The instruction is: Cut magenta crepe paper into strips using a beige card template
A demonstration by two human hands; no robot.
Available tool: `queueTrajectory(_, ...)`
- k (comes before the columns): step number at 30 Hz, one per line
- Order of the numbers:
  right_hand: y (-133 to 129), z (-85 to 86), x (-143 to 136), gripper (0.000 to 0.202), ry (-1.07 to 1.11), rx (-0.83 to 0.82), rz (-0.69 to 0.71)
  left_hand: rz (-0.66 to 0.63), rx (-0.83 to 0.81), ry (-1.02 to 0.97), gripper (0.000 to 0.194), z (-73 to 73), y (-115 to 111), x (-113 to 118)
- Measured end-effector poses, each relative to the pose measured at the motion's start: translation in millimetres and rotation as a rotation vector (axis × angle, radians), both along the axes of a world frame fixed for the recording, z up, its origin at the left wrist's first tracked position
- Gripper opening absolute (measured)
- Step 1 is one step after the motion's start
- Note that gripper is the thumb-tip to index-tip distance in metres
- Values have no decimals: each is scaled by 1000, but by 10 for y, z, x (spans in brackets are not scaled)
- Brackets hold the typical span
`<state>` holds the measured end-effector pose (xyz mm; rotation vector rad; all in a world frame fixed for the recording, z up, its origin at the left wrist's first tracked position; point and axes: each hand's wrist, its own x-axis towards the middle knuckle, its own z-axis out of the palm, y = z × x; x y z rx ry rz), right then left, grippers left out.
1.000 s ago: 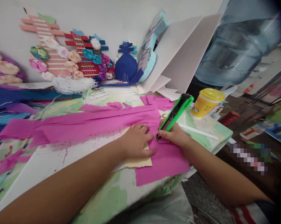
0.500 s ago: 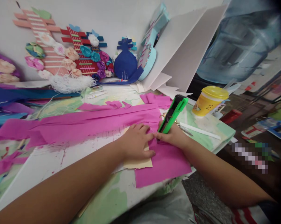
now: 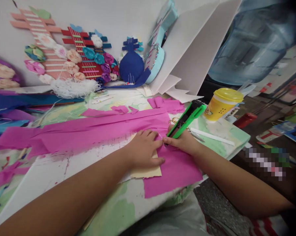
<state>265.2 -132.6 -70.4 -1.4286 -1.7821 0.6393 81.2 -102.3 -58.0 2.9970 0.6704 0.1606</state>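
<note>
**Magenta fabric (image 3: 108, 127) under a green utility knife (image 3: 184, 123)**

The bench (image 3: 118, 205), in a blotched green and white covering, carries nearly everything. Behind its right half lean tall white panels (image 3: 187, 42), and beyond them stands a translucent blue water bottle (image 3: 256, 49). The fabric runs across the middle of the bench, then down beneath both hands to the near edge, partly overlapping a stained white board (image 3: 49, 177). Against the wall stand a peach instrument model (image 3: 54, 67) and a smaller, navy, pipa-shaped one (image 3: 131, 67).

The left hand (image 3: 146, 147) lies flat, its grip spread, over a beige card (image 3: 148, 172) on the fabric. The right hand (image 3: 182, 141) has its grip closed around the slanting knife, whose lower end points down beside the left fingers; whether it touches the fabric cannot be told. A yellow lidded cup (image 3: 219, 106) stands at the bench's right side. Just beside the right hand lie scissors (image 3: 196, 135) and a narrow white strip (image 3: 213, 136).
</note>
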Motion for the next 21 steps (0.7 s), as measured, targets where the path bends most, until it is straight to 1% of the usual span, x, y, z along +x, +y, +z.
queueTrajectory(6,-23,14,18,30,93,-34,29,-3,10,-8,47,4,-8,2)
queueTrajectory(8,-27,5,25,30,97,-73,54,1,6,-4,47,3,-9,2)
queueTrajectory(12,-35,-3,11,30,34,-133,39,1,0,-12,48,-5,-1,2)
queueTrajectory(15,-53,11,-29,29,-22,-107,13,-4,7,-19,48,-14,10,2)
queueTrajectory(19,-72,24,-66,31,-105,-58,25,-6,11,-23,42,-15,15,3)
queueTrajectory(21,-72,25,-66,32,-116,-64,28,-9,6,-23,42,-14,16,4)
